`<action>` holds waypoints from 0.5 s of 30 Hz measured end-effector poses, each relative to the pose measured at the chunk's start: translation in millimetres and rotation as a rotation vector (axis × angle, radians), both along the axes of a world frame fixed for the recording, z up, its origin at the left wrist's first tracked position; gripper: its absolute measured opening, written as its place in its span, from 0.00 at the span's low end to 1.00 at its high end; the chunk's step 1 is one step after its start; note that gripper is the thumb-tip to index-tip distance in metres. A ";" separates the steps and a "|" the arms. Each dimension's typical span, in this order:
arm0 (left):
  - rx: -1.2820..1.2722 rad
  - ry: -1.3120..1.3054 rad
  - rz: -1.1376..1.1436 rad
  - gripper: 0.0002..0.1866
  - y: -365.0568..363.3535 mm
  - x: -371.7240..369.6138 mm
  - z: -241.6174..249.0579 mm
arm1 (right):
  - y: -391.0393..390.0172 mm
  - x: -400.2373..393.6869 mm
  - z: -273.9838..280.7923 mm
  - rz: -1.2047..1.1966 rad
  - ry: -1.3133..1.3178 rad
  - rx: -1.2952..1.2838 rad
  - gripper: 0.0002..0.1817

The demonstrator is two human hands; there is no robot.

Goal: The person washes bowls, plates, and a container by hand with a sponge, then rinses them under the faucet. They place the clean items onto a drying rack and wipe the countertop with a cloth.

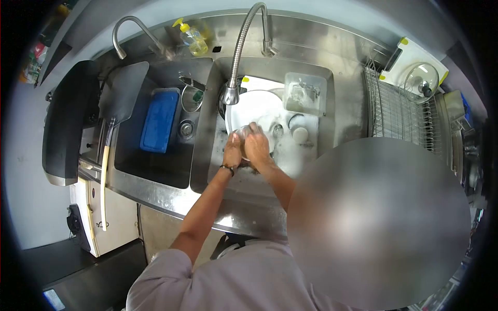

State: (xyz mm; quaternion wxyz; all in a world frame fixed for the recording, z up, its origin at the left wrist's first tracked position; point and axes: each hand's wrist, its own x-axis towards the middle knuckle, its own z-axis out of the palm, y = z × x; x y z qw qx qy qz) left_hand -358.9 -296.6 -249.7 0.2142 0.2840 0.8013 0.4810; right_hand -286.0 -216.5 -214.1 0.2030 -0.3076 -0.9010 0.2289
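Left hand [233, 147] beside right hand [256, 146], over a smooth, round white plate [253, 108].

1. Straight across from me, on the far side, a pale grey wall [363, 18] rises above a steel backsplash [301, 39].
2. Over on the left, another wall [26, 140] looks plain and bluish white.
3. A long steel counter [347, 103] spans the room, and light glints white off its near edge.
4. Under its left end stands a cream cabinet [119, 215].
5. Beside that shows a patch of tan floor [158, 225].
6. Near left, a low black unit [98, 277] sits in shadow.
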 end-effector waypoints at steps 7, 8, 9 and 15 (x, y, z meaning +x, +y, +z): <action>-0.376 0.460 -0.586 0.20 0.4 3.5 22.6 | 6.1 23.0 12.0 0.347 0.097 -0.174 0.18; -0.133 0.402 -0.366 0.19 32.8 3.9 -116.4 | 0.9 18.9 -28.1 0.340 0.298 -0.412 0.17; 0.000 0.400 -0.317 0.21 27.7 -4.5 -146.4 | 15.1 22.2 -32.3 0.455 -0.013 -0.826 0.27; -0.483 0.011 -0.263 0.28 25.5 1.4 40.5 | -25.9 21.0 30.1 0.490 0.088 -0.353 0.28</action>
